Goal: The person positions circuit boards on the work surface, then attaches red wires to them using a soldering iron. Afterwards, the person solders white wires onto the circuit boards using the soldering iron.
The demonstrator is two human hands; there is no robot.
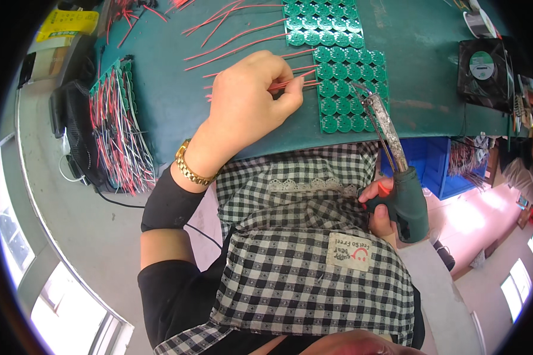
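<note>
My left hand (pixel 249 97) is pinched over several thin red wires (pixel 287 85) beside a green panel of round circuit boards (pixel 336 105). The wires reach the panel's left edge. In my right hand (pixel 382 207) is a dark green soldering gun (pixel 410 204) with a red trigger, held by its grip at the table's front edge. Its long stained metal barrel slants up over the panel, and the bent tip is close above the round boards; whether it touches cannot be made out. Behind lies a second green panel (pixel 324 25), with more red wires running left from it.
A stack of boards with red and white wires (pixel 121 133) hangs by the table's left side. A black fan (pixel 484 74) and a solder spool (pixel 478 25) stand at the right. Below the right edge sits a blue crate (pixel 423 160). A yellow package (pixel 68 25) lies far left.
</note>
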